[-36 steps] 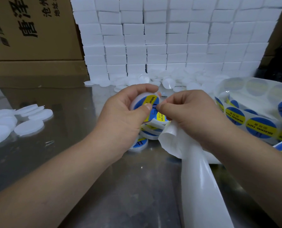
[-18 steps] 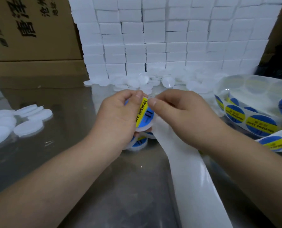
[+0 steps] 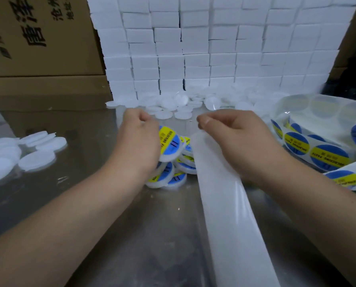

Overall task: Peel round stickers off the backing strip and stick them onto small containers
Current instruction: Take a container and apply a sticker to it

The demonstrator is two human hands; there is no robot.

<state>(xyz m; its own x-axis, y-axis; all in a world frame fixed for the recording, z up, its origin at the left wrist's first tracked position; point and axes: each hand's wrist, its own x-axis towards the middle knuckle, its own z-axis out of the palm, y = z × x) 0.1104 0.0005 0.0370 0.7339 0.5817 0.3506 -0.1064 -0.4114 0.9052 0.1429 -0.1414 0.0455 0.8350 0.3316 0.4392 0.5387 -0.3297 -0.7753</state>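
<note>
Item one: left hand (image 3: pixel 138 141), at the centre of the view and reaching towards 12 o'clock. Its fingers (image 3: pixel 140 119) are curled with the tips drawn together. At its 3 o'clock edge, a tilted labelled container (image 3: pixel 171 146) shows a blue and yellow round sticker. We cannot tell whether the hand grips this container or only touches it.

Item two: pile of labelled containers (image 3: pixel 173 177), on the tabletop (image 3: pixel 110 224) just at 6 o'clock of the tilted one and partly hidden by the left wrist.

Item three: right hand (image 3: pixel 241 141), at 3 o'clock of the left hand and apart from it. Its thumb is pressed to its forefinger and the other fingers are curled. It holds the backing strip (image 3: pixel 231 214), which comes out from under the palm and runs bare and white towards 6 o'clock.

Item four: stickers (image 3: pixel 328 157), blue with a yellow band, still on the strip in loose coils at 3 o'clock of the right hand.

Item five: blank white containers (image 3: pixel 179 104), heaped at 12 o'clock of both hands. A smaller group of white discs (image 3: pixel 36 160) lies at 9 o'clock.

Item six: white boxes (image 3: pixel 214 48), stacked as a wall at 12 o'clock, with a cardboard box (image 3: pixel 38 38) at 10 o'clock.
</note>
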